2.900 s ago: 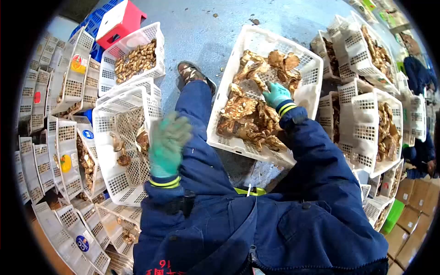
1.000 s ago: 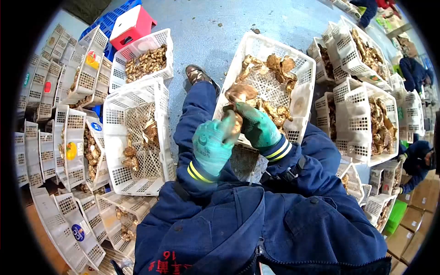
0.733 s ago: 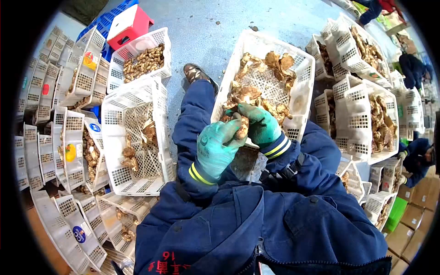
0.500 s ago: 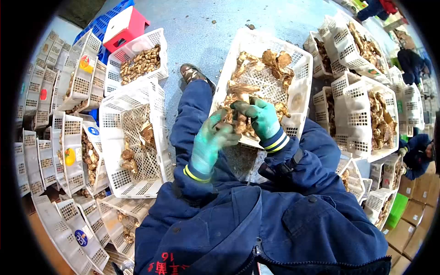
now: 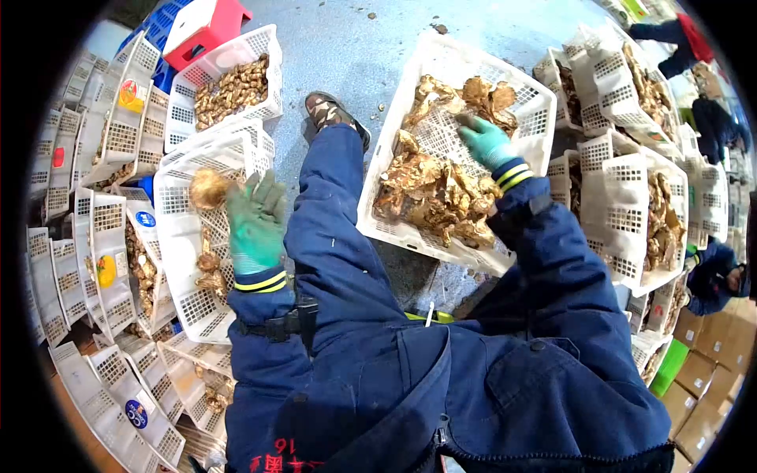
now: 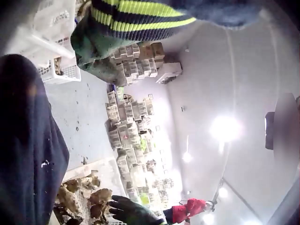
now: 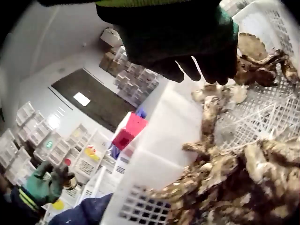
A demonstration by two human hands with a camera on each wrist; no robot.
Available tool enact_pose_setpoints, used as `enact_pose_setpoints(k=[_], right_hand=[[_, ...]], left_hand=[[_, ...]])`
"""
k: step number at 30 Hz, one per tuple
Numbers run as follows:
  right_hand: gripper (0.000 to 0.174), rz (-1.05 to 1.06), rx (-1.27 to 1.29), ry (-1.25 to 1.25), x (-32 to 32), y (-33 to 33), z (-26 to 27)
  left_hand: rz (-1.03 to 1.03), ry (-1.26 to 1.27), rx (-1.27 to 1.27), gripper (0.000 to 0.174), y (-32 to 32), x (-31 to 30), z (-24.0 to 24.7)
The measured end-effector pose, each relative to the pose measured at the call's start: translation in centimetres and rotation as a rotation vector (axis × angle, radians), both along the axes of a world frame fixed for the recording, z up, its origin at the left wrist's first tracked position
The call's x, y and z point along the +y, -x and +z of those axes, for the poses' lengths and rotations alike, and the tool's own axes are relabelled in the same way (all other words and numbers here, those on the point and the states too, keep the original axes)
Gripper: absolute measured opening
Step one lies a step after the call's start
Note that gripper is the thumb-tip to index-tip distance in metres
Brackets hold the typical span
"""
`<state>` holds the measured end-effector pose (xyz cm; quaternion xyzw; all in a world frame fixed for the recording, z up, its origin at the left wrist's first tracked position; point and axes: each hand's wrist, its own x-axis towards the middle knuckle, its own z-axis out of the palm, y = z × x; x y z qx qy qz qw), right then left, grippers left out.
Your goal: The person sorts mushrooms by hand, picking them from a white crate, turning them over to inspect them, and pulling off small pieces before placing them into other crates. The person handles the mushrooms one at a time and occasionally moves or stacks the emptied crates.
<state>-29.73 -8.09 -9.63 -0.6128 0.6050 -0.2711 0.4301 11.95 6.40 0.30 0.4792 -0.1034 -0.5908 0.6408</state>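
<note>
In the head view my green-gloved left hand (image 5: 256, 225) is over the near-left white plastic crate (image 5: 185, 293), fingers extended and spread. At its fingertips is a round brown mushroom (image 5: 209, 189), overlapping the crate. The right wrist view shows this left hand (image 7: 46, 185) with the mushroom (image 7: 70, 182) at its fingers. More mushrooms (image 5: 208, 264) lie in that crate. My right hand (image 5: 487, 143) hovers over the white crate (image 5: 531, 150) between my legs, fingers extended and holding nothing. Heaped brown mushrooms (image 5: 430, 193) fill its near part, with others (image 5: 490, 98) at the far end.
A crate of small mushrooms (image 5: 231, 94) stands at the upper left beside a red stool (image 5: 197, 35). Stacked crates line the left and the right (image 5: 623, 213). My shoe (image 5: 335, 114) is on the blue floor (image 5: 339, 47). Another person (image 5: 714, 272) is at the far right.
Both hands were together, working on a mushroom at the right crate's near edge. The left has swung left over the near-left crate; the right has moved forward and right, its fingers straightened.
</note>
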Motion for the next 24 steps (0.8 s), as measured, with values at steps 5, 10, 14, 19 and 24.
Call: enact_pose_setpoints(k=[5, 10, 14, 19, 24], right_hand=[[0.059, 0.231, -0.042, -0.208, -6.2, -0.8, -5.4], [0.057, 0.068, -0.374, -0.441, -8.4, -7.0, -7.7], [0.031, -0.142, -0.318, -0.334, -7.5, -7.1, -7.7], [0.024, -0.206, -0.843, -0.194, -2.5, -4.7, 1.6], [0.025, 0.188, -1.015, -0.12, 6.0, -5.5, 10.4]], left_hand=[[-0.453, 0.314, -0.22, 0.072, 7.5, 1.1, 0.8], [-0.719, -0.084, -0.049, 0.079, 12.4, 1.2, 1.6], [-0.7, -0.106, -0.04, 0.06, 12.8, 0.6, 0.5], [-0.677, -0.069, -0.154, 0.062, 12.8, 0.3, 0.9], [-0.703, 0.08, 0.185, 0.058, 14.9, 1.1, 2.3]])
